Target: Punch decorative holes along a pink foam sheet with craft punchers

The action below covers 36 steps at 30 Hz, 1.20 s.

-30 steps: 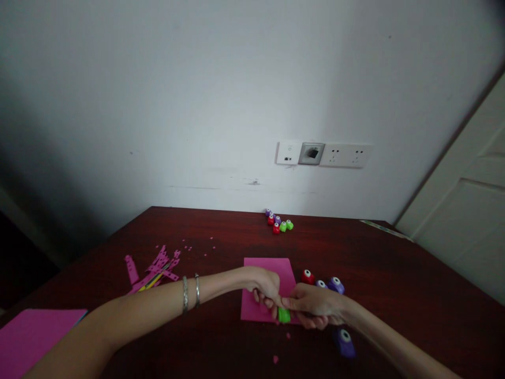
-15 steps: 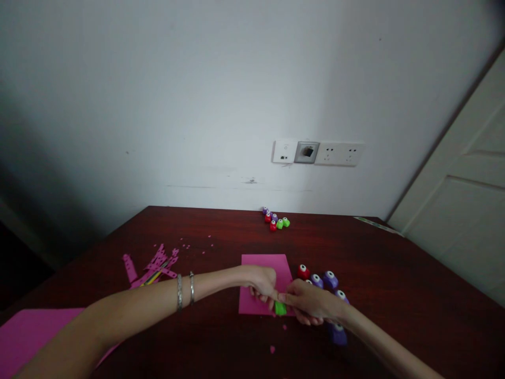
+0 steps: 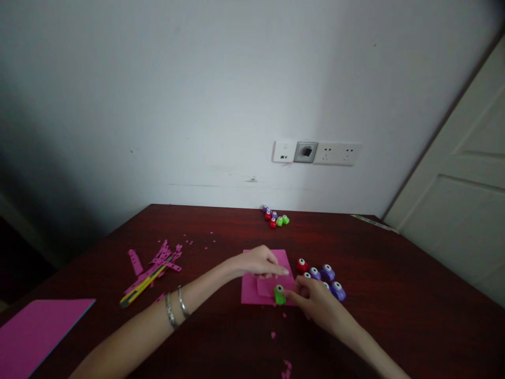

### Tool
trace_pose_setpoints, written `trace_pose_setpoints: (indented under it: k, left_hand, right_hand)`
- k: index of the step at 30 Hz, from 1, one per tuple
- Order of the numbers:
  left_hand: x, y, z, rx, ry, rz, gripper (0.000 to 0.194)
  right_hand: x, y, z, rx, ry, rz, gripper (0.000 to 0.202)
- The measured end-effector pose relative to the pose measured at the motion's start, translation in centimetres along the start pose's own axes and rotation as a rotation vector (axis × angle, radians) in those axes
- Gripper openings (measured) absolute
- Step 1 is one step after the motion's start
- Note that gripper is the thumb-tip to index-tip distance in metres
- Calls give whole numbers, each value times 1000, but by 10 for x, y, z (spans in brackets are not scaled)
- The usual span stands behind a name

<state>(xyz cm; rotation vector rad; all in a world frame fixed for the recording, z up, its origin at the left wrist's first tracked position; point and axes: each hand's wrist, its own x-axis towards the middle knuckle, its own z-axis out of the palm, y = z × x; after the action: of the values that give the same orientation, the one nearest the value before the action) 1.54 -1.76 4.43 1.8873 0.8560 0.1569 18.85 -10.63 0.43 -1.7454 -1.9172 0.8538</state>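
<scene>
My left hand [image 3: 262,261] is above a pink sheet of paper [image 3: 246,295], its fingers pinched together. Whatever may be between those fingertips is too small to make out. A green craft punch [image 3: 280,296] with a white button stands at the sheet's near edge. My right hand [image 3: 317,299] grips this punch at its right side with the fingertips. Under my left hand, a smaller pink piece of paper [image 3: 265,287] lies on the sheet, beside the punch. Purple craft punches [image 3: 327,272] and a red craft punch [image 3: 302,265] sit just beyond my right hand.
Punched pink strips [image 3: 161,255] and a yellow utility knife [image 3: 142,287] lie at the left. A larger pink sheet [image 3: 43,329] covers the near left corner. More punches [image 3: 273,222] stand by the wall. Pink scraps [image 3: 286,368] dot the near table.
My left hand has come off the green punch and risen a little away from me. My right hand stays at the punch, whose button now shows. The view has shifted slightly.
</scene>
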Motion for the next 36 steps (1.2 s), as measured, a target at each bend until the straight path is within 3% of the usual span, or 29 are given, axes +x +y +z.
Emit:
trace_pose_setpoints:
  k: [4, 8, 13, 19, 26, 36]
  left_hand:
    - [5, -17, -15, 194, 189, 70, 29]
    - [10, -36, -11, 422, 119, 60, 26]
    - [13, -41, -2, 550, 83, 2, 27]
    - [16, -44, -2, 555, 75, -42, 31]
    - [18, -50, -1, 525, 62, -54, 33]
    - [16, -47, -3, 452, 37, -57, 33]
  right_hand:
    - [-7, -7, 4, -197, 94, -62, 32]
    - [-10, -12, 16, -340, 106, -49, 29]
    - [-9, -15, 23, -442, 105, -44, 30]
    - [-11, -18, 24, -448, 92, -35, 26]
    - [-32, -16, 23, -476, 70, -20, 24]
    - [-47, 15, 9, -545, 113, 197, 26]
